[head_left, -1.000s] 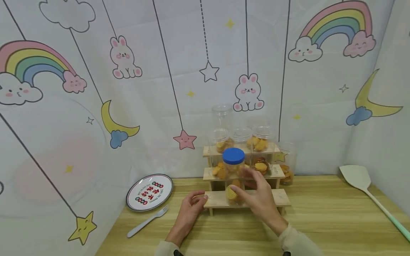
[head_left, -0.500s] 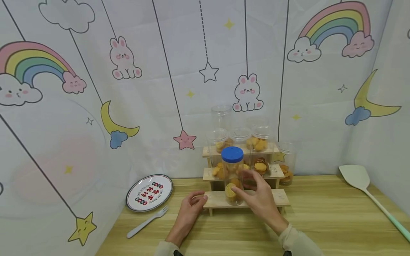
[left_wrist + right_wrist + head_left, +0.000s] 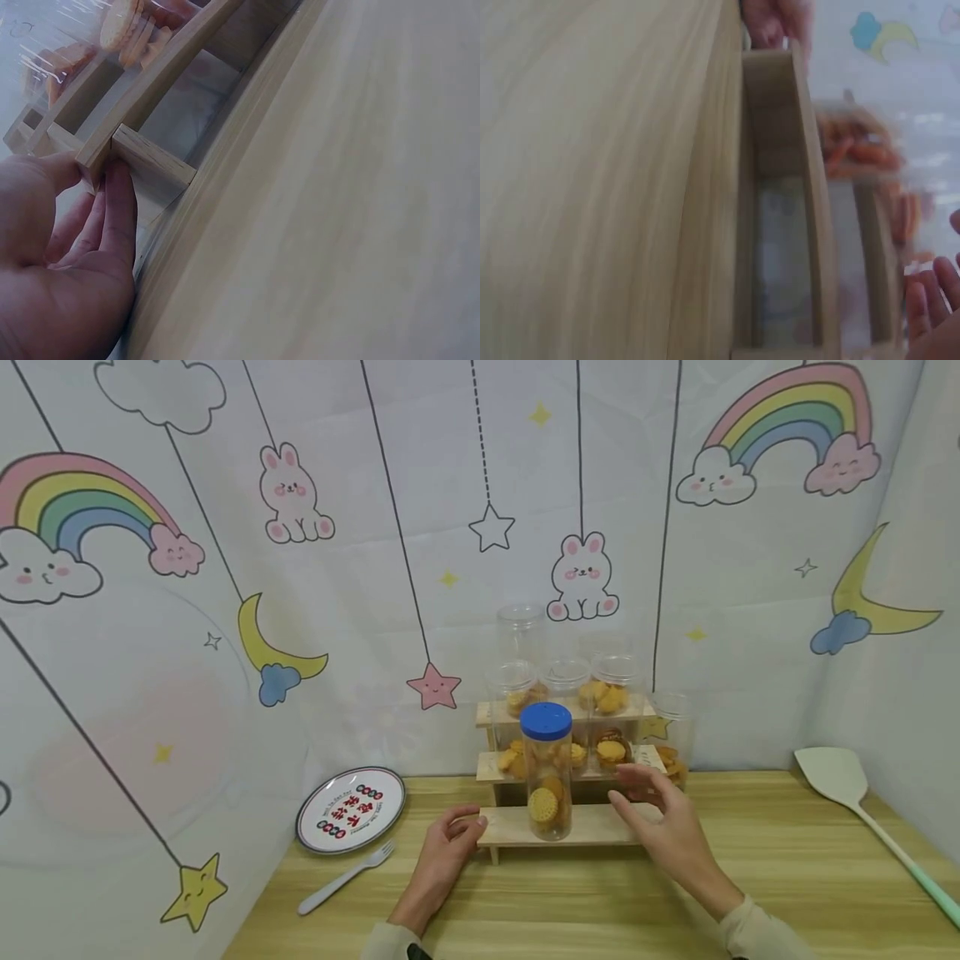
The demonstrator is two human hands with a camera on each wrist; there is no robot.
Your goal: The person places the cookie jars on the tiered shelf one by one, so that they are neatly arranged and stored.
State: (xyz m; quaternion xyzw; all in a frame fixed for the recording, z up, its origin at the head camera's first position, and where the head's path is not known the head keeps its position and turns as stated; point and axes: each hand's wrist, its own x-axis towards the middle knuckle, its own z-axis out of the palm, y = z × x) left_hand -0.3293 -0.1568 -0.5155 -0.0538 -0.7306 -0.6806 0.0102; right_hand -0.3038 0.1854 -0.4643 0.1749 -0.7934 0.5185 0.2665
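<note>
A clear jar (image 3: 555, 768) with a blue lid (image 3: 546, 721) and round cookies inside stands upright on the lowest step of a three-step wooden rack (image 3: 596, 828). At the left end of that step, my left hand (image 3: 444, 858) pinches the board; the left wrist view shows the thumb at the edge and fingers (image 3: 118, 214) curled under it. My right hand (image 3: 670, 831) is to the right of the jar, apart from it, its fingers loosely spread and holding nothing. Part of that hand shows blurred at the edge of the right wrist view.
Several clear jars (image 3: 513, 693) of cookies fill the upper steps, and another jar (image 3: 670, 735) is behind at the right. A white plate (image 3: 315, 827) and a grey fork (image 3: 337, 890) lie on the left. A pale spatula (image 3: 836, 777) lies far right.
The jar first leaned slightly in my right hand, then stood upright on the lowest step. My right hand has let go and drawn away to the right. My left hand stays put.
</note>
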